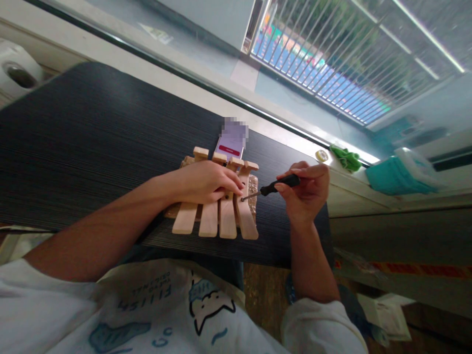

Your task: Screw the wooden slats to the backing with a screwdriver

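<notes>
Several pale wooden slats (227, 221) with hooked upper ends lie side by side on a brown, bubble-wrapped-looking base (252, 189). Across their middle rests my left hand (206, 182), fingers stretched toward the rightmost slat (246, 219), its fingertips beside a dark screw hole or screw head. My right hand (304, 189) is closed around the black handle of a screwdriver (280, 185). The screwdriver slants down to the left, and its metal tip meets the dark spot on the rightmost slat. Part of the slats is hidden under my left hand and wrist.
A phone (232, 140) lies on the black table (110, 132) just behind the slats. On the window ledge to the right are a tape roll (322, 156), a green cloth or bag (346, 158) and a teal container (394, 174). A white object (18, 66) stands at far left.
</notes>
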Tool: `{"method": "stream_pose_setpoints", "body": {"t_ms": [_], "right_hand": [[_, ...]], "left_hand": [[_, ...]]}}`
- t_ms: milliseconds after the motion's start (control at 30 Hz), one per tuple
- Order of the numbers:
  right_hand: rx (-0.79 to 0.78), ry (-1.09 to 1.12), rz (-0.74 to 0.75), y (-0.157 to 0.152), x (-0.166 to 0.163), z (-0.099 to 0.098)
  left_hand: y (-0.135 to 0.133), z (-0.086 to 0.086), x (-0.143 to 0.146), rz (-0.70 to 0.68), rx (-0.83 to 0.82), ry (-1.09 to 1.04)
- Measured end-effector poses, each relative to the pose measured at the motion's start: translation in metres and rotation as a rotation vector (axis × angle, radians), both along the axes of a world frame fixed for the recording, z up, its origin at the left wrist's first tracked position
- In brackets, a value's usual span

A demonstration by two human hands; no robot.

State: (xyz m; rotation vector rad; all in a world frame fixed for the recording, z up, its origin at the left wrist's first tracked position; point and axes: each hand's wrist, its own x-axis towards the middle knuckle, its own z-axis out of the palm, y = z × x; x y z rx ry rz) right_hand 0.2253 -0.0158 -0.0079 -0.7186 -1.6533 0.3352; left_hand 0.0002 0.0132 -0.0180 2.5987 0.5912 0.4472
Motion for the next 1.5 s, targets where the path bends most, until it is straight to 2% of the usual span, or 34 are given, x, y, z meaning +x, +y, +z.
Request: {"method": "stream_pose_setpoints", "body": {"t_ms": [467,667,967,1500], "right_hand": [[0.066,0.050,-0.029,0.001,-0.002,-0.007],[0.028,-0.034,0.114,0.000,0.004,-0.007],[-0.134,-0.113,0.297,-0.005,0.011,-0.001],[-0.145,-0.034,0.398,-0.003,0.008,0.002]], "left_hand": [[0.000,0.001,0.000,0.002,-0.001,-0.004],[0.000,0.001,0.001,0.003,-0.001,0.001],[-0.001,0.003,0.001,0.000,-0.013,-0.003],[-0.001,0.002,0.001,0.006,-0.015,0.004]]}}
